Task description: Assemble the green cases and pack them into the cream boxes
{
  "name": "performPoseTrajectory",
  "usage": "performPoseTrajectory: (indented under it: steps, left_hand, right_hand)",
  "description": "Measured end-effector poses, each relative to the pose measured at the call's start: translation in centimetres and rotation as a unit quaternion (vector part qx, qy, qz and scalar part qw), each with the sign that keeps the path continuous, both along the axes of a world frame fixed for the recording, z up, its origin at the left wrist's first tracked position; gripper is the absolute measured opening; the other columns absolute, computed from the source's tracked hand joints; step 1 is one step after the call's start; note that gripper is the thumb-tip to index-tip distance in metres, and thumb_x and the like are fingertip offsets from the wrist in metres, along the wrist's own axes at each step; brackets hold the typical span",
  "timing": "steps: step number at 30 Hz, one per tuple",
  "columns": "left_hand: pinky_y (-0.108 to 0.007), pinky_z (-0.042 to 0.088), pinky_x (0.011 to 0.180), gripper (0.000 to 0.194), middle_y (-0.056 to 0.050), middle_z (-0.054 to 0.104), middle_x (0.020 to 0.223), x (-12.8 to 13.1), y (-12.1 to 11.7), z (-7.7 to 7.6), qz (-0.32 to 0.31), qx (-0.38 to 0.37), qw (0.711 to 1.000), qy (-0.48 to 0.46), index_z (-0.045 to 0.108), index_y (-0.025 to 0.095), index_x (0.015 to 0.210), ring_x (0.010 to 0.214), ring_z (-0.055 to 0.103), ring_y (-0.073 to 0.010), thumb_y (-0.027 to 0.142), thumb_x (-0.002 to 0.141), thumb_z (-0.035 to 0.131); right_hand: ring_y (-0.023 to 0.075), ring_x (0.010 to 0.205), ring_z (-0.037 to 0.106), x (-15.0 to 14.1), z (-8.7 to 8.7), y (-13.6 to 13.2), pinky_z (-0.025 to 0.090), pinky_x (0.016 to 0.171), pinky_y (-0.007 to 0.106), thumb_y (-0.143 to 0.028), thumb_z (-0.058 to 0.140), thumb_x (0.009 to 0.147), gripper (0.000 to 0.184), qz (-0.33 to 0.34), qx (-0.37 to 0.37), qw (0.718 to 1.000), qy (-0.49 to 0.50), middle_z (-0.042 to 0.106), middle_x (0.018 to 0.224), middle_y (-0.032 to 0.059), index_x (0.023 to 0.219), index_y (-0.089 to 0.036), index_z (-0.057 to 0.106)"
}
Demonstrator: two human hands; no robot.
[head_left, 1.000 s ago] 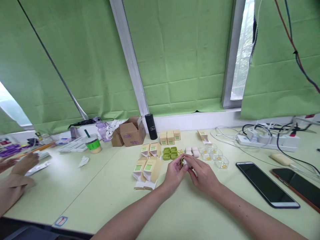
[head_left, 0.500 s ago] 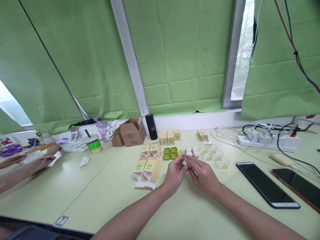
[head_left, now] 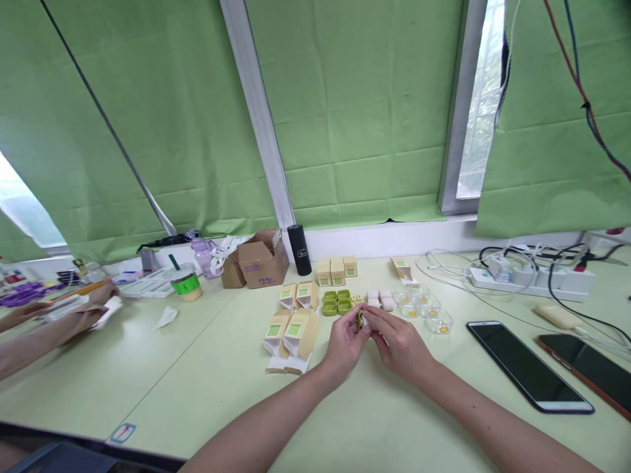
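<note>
Olive-green is the small piece, which is held between the fingertips of the left hand and the right hand, over the pale table. Its visible edge stands nearly upright, and a white part shows on the side toward the right hand. Fingers cover the rest, so I cannot tell its long axis. Both hands are narrow, with the fingers bent closely around it. Beyond the hands are the olive-green cups and the pale pink blocks. Beside the left hand, the carton boxes carry green labels with too small text. Purple printing on the brown cardboard box and white marking on the black tumbler are also not readable.
</note>
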State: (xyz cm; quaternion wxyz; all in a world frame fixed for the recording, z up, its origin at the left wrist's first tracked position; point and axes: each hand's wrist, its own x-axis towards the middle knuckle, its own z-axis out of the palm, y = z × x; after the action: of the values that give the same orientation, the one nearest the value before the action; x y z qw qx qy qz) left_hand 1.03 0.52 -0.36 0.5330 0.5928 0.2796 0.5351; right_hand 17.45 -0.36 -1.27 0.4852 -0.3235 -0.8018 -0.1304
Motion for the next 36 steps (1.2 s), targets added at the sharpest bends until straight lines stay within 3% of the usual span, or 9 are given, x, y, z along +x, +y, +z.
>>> performPoseTrajectory:
  steps: [6, 11, 17, 22, 27, 30, 32, 36]
  left_hand:
    - [-0.052, 0.047, 0.118, 0.07, -0.019, 0.06, 0.149, -0.1, 0.0, 0.4, -0.01, -0.006, 1.0, -0.012, 0.064, 0.016, 0.14, 0.14, 0.055, -0.0375, 0.047, 0.081, 0.085]
    - [-0.051, 0.051, 0.113, 0.078, -0.02, 0.063, 0.145, -0.2, 0.4, 0.1, -0.018, -0.036, 0.999, -0.031, 0.063, 0.016, 0.14, 0.135, 0.059, -0.0376, 0.048, 0.075, 0.089]
    - [-0.048, 0.051, 0.112, 0.084, -0.02, 0.062, 0.145, -0.2, 0.2, 0.0, -0.022, -0.054, 0.998, -0.03, 0.059, 0.016, 0.143, 0.134, 0.06, -0.0359, 0.047, 0.073, 0.091]
    - [-0.038, 0.063, 0.087, 0.085, -0.021, 0.054, 0.151, -0.8, -0.1, 0.7, -0.031, -0.053, 0.998, 0.002, 0.048, 0.021, 0.151, 0.107, 0.074, -0.0279, 0.048, 0.079, 0.085]
    - [-0.025, 0.055, 0.062, 0.057, -0.019, 0.066, 0.133, -1.8, 0.5, 1.1, 0.059, -0.007, 0.997, 0.057, 0.055, 0.019, 0.137, 0.073, 0.073, -0.0144, 0.051, 0.092, 0.069]
    - [-0.024, 0.051, 0.06, 0.046, -0.015, 0.072, 0.119, -2.1, 1.2, 1.1, 0.094, 0.018, 0.993, 0.069, 0.056, 0.019, 0.13, 0.066, 0.067, -0.0115, 0.045, 0.095, 0.066]
    - [-0.027, 0.053, 0.066, 0.04, -0.013, 0.073, 0.115, -2.2, 1.5, 1.0, 0.109, 0.036, 0.99, 0.083, 0.056, 0.019, 0.13, 0.071, 0.067, -0.0131, 0.038, 0.096, 0.064]
    - [-0.035, 0.053, 0.088, 0.036, -0.01, 0.073, 0.113, -2.3, 1.6, 1.0, 0.145, 0.113, 0.973, 0.14, 0.055, 0.022, 0.131, 0.101, 0.069, -0.0209, 0.021, 0.095, 0.061]
  right_hand:
    - [0.0265, 0.129, 0.066, 0.1, -0.1, -0.2, 0.062, 0.102, 0.045, -0.009, 0.05, 0.098, 0.055, 0.014, -0.04, 0.999, 0.004, 0.067, 0.139, 0.0143, 0.151, -0.022, 0.046]
    - [0.0279, 0.122, 0.068, 0.0, -0.1, -0.5, 0.063, 0.096, 0.045, -0.013, 0.051, 0.096, 0.065, 0.018, -0.119, 0.992, 0.035, 0.062, 0.143, 0.0164, 0.157, -0.021, 0.031]
    - [0.0224, 0.091, 0.071, 0.2, -0.2, -0.2, 0.062, 0.081, 0.039, -0.015, 0.049, 0.098, 0.044, 0.022, -0.168, 0.983, 0.071, 0.069, 0.124, 0.0129, 0.141, -0.022, 0.045]
    - [0.0198, 0.077, 0.067, 0.2, 0.5, -0.5, 0.058, 0.071, 0.034, -0.023, 0.053, 0.099, 0.033, 0.025, -0.213, 0.968, 0.131, 0.07, 0.1, 0.0066, 0.132, -0.022, 0.052]
    - [0.0189, 0.074, 0.066, 0.1, 0.9, -0.4, 0.058, 0.07, 0.034, -0.036, 0.059, 0.098, 0.033, 0.037, -0.271, 0.936, 0.221, 0.07, 0.098, 0.0062, 0.128, -0.022, 0.053]
    - [0.0193, 0.078, 0.066, 0.0, 1.0, -0.1, 0.057, 0.07, 0.034, -0.044, 0.063, 0.095, 0.039, 0.056, -0.301, 0.91, 0.279, 0.07, 0.105, 0.0085, 0.126, -0.022, 0.054]
    - [0.0189, 0.077, 0.065, -0.1, 1.0, 0.0, 0.056, 0.068, 0.033, -0.05, 0.066, 0.093, 0.044, 0.076, -0.327, 0.887, 0.317, 0.07, 0.105, 0.0087, 0.124, -0.022, 0.054]
    - [0.0158, 0.069, 0.059, -0.3, 1.2, 0.2, 0.05, 0.057, 0.027, -0.057, 0.07, 0.089, 0.052, 0.134, -0.374, 0.831, 0.389, 0.068, 0.093, 0.0043, 0.123, -0.022, 0.053]
